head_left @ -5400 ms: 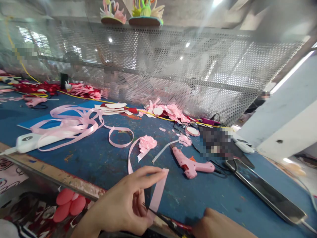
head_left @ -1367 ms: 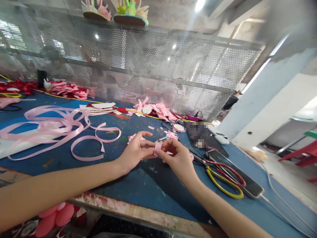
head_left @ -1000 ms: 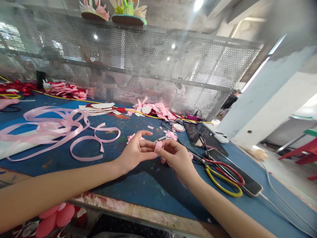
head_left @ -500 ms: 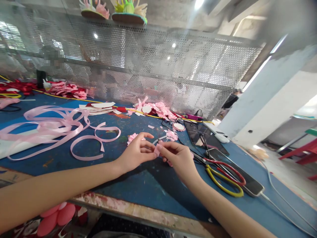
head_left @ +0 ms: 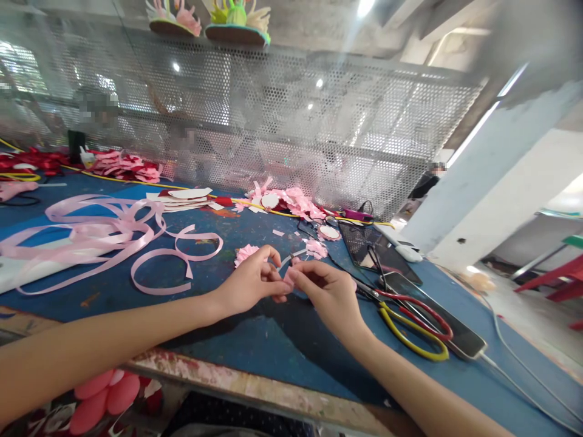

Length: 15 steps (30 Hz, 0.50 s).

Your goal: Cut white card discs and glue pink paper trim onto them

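Observation:
A small piece of pink ribbon (head_left: pixel 288 277) is pinched between my two hands above the blue table. My left hand (head_left: pixel 252 276) grips its left side with thumb and curled fingers. The thumb and forefinger of my right hand (head_left: pixel 328 292) close on its other side. Just behind my left hand lies a pink ribbon flower (head_left: pixel 245 255), partly covered by the hand. Another pink ribbon flower (head_left: pixel 316 248) rests beyond my right hand. Scissors (head_left: pixel 410 318) with one red and one yellow handle lie to the right of my right hand.
Long loops of pink ribbon (head_left: pixel 109 227) spread across the left. White cut pieces (head_left: pixel 184 199) and a heap of pink ribbon (head_left: pixel 296 200) sit near the mesh screen (head_left: pixel 282 121). A phone (head_left: pixel 460 334) lies under the scissors, its white cable running right. A dark tablet (head_left: pixel 364 243) lies behind.
The fingers of my left hand have curled in more closely around the ribbon piece. My right hand has barely shifted, and the things on the table stay where they were.

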Motion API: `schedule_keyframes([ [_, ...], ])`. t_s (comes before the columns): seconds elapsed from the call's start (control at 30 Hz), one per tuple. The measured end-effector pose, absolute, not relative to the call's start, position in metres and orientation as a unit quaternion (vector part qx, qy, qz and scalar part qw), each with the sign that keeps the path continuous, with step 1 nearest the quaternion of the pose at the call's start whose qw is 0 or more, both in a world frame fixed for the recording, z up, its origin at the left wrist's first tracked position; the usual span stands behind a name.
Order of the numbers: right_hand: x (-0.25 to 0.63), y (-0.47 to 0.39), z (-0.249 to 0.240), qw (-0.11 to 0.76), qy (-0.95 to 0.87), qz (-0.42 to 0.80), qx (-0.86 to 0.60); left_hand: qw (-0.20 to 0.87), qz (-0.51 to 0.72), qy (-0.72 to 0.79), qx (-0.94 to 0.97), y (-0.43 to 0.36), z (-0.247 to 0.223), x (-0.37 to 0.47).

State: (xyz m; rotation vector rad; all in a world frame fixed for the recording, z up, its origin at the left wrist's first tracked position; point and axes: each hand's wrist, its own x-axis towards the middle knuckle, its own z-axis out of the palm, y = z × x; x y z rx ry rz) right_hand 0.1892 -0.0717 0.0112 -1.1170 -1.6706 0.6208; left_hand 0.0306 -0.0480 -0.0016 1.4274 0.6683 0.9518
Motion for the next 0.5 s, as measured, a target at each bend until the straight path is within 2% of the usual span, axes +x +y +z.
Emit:
schedule_keyframes([
  [0.13, 0.191, -0.07, 0.009, 0.506, -0.721, 0.173, -0.44, 0.62, 0.408, 0.295, 0.602, -0.047, 0.001, 0.031],
  [0.23, 0.199, -0.067, 0.011, 0.508, -0.791, 0.037, -0.34, 0.645, 0.386, 0.312, 0.582, -0.045, 0.003, 0.031],
  [0.4, 0.216, -0.064, 0.018, 0.415, -0.858, -0.25, -0.171, 0.722, 0.339, 0.318, 0.513, -0.044, 0.003, 0.027],
  [0.5, 0.217, -0.063, 0.019, 0.376, -0.862, -0.307, -0.143, 0.756, 0.319, 0.302, 0.485, -0.047, 0.005, 0.026],
])
